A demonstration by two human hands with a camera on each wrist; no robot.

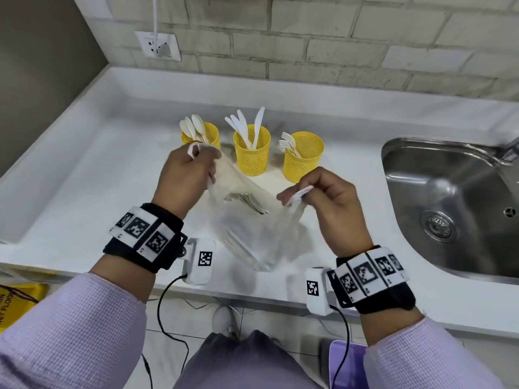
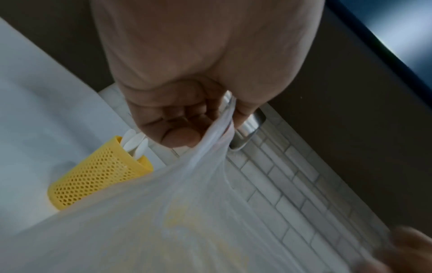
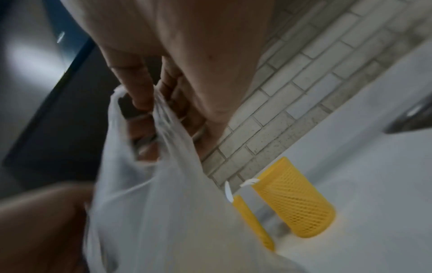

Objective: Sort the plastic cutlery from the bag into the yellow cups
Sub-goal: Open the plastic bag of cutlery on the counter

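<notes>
You held the thin translucent white plastic bag (image 1: 252, 220) at the centre of the head view, just above the white desk (image 1: 84, 178), with both hands. Your left hand (image 1: 185, 178) had its fingers curled round one of the bag's handles, gripping it up near the left cup; the left wrist view showed the handle (image 2: 224, 125) bunched between thumb and curled fingers. Your right hand (image 1: 328, 203) pinched the other handle lower and further right, its fingers hooked through the loop in the right wrist view (image 3: 161, 114). Between them the bag's mouth was pulled wide, and a few pale pieces of plastic cutlery (image 1: 250, 202) lay inside it. Behind the bag, in the upper middle of the head view, three yellow perforated plastic cups stood in a row on the desk: the left cup (image 1: 210, 137) held white spoons (image 1: 193, 126), the middle cup (image 1: 252, 153) white knives (image 1: 247, 123), and the right cup (image 1: 303, 157) white forks (image 1: 289, 141). A stainless steel sink (image 1: 455, 203) filled the right edge of that view. A white wall socket (image 1: 158, 46) sat on the tiled wall at the upper left.
</notes>
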